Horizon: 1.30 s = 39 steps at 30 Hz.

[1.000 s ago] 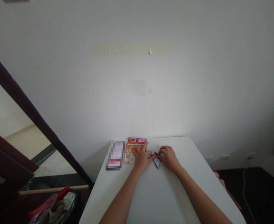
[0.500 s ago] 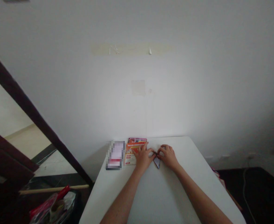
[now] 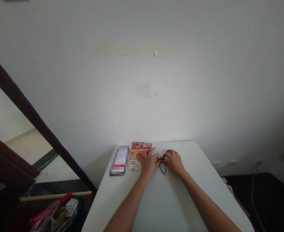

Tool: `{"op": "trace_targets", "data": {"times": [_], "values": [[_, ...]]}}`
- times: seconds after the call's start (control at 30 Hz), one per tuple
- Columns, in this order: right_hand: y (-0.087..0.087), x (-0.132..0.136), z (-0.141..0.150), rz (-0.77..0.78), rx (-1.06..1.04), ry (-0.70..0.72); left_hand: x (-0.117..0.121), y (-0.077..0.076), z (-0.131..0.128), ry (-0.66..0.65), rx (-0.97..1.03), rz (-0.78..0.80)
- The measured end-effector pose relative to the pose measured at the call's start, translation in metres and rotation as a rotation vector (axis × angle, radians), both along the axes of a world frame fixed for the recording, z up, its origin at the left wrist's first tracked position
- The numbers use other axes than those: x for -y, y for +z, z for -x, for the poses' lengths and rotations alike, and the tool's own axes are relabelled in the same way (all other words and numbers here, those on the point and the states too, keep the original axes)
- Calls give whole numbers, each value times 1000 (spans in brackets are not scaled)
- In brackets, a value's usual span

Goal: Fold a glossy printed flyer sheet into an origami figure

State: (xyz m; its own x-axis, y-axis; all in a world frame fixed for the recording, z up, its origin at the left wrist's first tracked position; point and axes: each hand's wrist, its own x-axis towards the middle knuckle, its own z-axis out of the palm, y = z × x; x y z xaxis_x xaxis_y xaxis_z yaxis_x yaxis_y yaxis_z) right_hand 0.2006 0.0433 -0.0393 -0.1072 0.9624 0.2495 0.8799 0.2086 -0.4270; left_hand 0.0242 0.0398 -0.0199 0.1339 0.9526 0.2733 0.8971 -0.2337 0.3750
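Note:
A small folded piece of paper [image 3: 163, 167], pointed toward me and pale with dark edges, lies on the white table [image 3: 161, 203]. My left hand [image 3: 148, 162] pinches its far left corner between thumb and forefinger, while its other fingers spread over an orange and white printed leaflet [image 3: 135, 165]. At the far right corner of the folded paper, the thumb and fingertips of my right hand [image 3: 173, 161] are closed in a pinch. Both sets of fingertips nearly meet and hide the paper's far edge.
Left of the leaflet lies a blurred-out phone-like rectangle [image 3: 119, 160]. Behind the leaflet is another colourful printed sheet [image 3: 142, 144]. A white wall [image 3: 180, 96] rises at the table's far edge. A bin with wrappers [image 3: 60, 212] stands on the floor at lower left.
The leaflet under my left hand has shifted very slightly left. My fingertips have moved only a little at the folded paper, which stays in place.

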Motion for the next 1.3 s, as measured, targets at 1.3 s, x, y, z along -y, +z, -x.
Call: {"op": "trace_targets", "data": {"times": [1.3], "values": [[3, 6, -13, -142, -18, 134, 8, 7, 19, -34, -5, 0]]}}
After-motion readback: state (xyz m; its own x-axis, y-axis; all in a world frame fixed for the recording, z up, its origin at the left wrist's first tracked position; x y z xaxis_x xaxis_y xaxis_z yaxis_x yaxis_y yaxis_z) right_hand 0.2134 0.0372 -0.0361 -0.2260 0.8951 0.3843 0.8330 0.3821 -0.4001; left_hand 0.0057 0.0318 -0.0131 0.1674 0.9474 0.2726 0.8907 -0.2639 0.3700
